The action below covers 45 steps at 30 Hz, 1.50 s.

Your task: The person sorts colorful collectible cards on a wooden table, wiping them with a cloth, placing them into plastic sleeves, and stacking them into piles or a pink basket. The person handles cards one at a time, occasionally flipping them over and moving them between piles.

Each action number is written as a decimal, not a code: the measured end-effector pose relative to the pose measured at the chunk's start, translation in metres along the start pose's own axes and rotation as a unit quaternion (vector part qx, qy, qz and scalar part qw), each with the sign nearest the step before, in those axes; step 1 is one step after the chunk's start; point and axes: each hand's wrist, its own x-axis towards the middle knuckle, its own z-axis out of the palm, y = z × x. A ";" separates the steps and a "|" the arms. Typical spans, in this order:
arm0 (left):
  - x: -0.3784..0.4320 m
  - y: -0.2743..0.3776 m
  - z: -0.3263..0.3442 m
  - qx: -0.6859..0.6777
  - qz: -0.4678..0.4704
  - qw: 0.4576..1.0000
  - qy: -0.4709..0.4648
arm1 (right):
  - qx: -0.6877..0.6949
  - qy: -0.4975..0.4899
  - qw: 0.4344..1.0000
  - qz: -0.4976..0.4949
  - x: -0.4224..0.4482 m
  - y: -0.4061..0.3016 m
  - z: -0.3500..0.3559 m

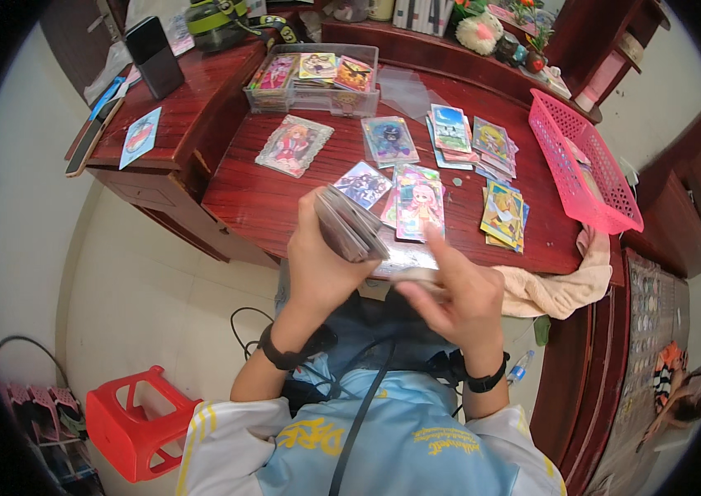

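My left hand (326, 266) grips a thick stack of trading cards (353, 226) above the front edge of the dark red wooden desk (251, 198). To its right hangs my right hand (465, 294), blurred, index finger stretched out and thumb apart. A pale blur lies by its curled fingers; whether it is a card or a finger, I cannot tell. Just beyond the hands, a card with a pink-haired figure (420, 208) tops a small pile. Beside that pile is a card with several dark-clad figures (363, 185).
Farther back are a lace-edged card (295, 146), more card piles (503, 214), clear sleeves (406, 93) and a clear plastic box (313, 102) of cards. A pink basket (580, 161) stands at the right, above a beige cloth (549, 291). A red stool (133, 421) is on the floor, left.
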 end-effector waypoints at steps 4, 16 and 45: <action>-0.012 0.004 0.010 0.017 0.004 1.000 -0.025 | 0.010 -0.085 0.995 -0.045 0.013 -0.003 0.003; 0.010 0.029 0.000 0.187 0.005 0.982 0.004 | 0.098 -0.021 0.992 0.071 -0.012 0.017 -0.010; 0.065 0.006 -0.055 0.437 -0.034 0.886 -0.150 | 0.074 0.110 0.954 0.268 -0.071 0.087 -0.039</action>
